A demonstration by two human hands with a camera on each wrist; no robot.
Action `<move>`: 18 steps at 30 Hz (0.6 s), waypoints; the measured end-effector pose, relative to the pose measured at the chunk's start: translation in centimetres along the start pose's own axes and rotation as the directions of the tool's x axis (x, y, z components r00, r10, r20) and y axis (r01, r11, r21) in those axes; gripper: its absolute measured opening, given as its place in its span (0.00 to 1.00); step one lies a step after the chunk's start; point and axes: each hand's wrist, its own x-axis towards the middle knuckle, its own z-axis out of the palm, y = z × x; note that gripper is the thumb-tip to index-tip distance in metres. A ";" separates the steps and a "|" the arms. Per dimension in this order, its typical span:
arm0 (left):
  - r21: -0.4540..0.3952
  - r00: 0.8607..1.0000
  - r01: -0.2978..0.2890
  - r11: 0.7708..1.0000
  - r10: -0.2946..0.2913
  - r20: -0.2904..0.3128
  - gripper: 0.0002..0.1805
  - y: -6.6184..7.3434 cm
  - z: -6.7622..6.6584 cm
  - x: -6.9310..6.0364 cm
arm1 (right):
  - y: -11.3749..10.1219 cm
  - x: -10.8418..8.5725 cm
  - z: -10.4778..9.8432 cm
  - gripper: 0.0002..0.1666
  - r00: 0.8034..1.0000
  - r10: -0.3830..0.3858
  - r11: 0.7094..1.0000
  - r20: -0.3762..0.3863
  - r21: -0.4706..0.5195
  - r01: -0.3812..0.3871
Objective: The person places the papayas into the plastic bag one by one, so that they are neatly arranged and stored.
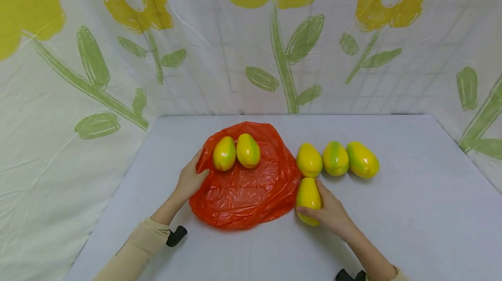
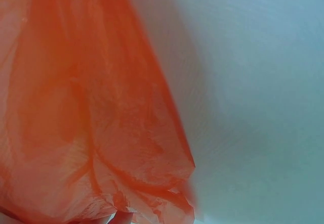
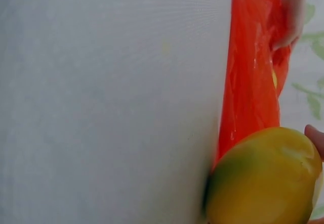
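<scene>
A red plastic bag [image 1: 243, 198] lies spread open on the table, with two yellow-green fruits [image 1: 224, 154] side by side in its back left part. My left hand [image 1: 192, 178] grips the bag's left edge between thumb and fingers; the left wrist view shows mostly the bag's side [image 2: 101, 107]. My right hand [image 1: 331, 211] holds a yellow fruit [image 1: 308, 194] just beyond the bag's right edge, thumb on its near side and fingers round its right. In the right wrist view that fruit [image 3: 263, 178] appears large, with the bag [image 3: 253, 67] behind it.
Three more fruits stand in a row right of the bag: one [image 1: 309, 160] right behind the held fruit, a green-striped one [image 1: 335, 158] and another [image 1: 362, 160]. The white table [image 1: 412, 220] meets a flower-printed curtain [image 1: 219, 76] at the back.
</scene>
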 end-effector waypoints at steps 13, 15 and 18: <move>0.011 1.000 -0.002 1.000 0.002 -0.007 0.36 -0.1 0.0 0.0 | -0.1 0.0 0.1 0.61 0.998 0.068 0.997 -0.019 -0.042 -0.069; 0.011 1.000 -0.001 1.000 0.001 -0.007 0.36 -0.1 0.0 0.0 | -0.1 0.0 0.0 0.60 0.997 0.068 0.996 -0.023 -0.052 -0.069; 0.012 1.000 0.000 1.000 0.000 -0.009 0.36 -0.2 0.1 0.0 | -0.2 -0.1 0.0 0.59 0.998 0.064 0.996 -0.030 -0.054 -0.065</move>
